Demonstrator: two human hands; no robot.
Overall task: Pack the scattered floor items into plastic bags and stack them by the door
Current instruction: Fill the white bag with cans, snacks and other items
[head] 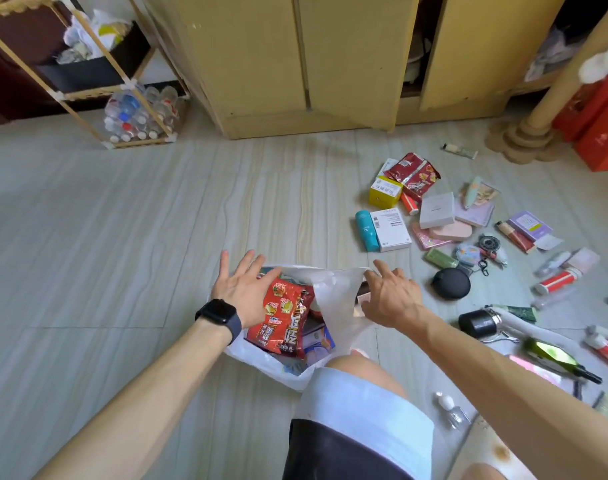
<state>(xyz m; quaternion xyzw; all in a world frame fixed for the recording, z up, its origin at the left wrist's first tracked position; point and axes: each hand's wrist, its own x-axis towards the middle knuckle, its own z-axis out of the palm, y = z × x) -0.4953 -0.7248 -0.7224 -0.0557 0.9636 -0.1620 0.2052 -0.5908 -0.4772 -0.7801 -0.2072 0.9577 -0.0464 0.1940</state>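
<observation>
A white plastic bag (333,303) lies open on the floor in front of my knee. Inside it sit a red snack packet (285,317) and other packed items. My left hand (242,289), with a black watch on the wrist, is spread flat over the bag's left rim, fingers straight. My right hand (391,296) reaches over the bag's right side with fingers loosely extended near the plastic edge; whether it pinches the plastic is unclear. Scattered items lie to the right: a teal bottle (366,230), a white box (392,228), a yellow box (385,192).
More clutter lies at right: a black round pouch (451,283), a red-white tube (559,280), a black jar (477,323), a green bottle (555,358). A yellow cabinet (295,64) stands ahead, a shelf rack with bottles (140,112) at left, red boxes (600,126) at far right.
</observation>
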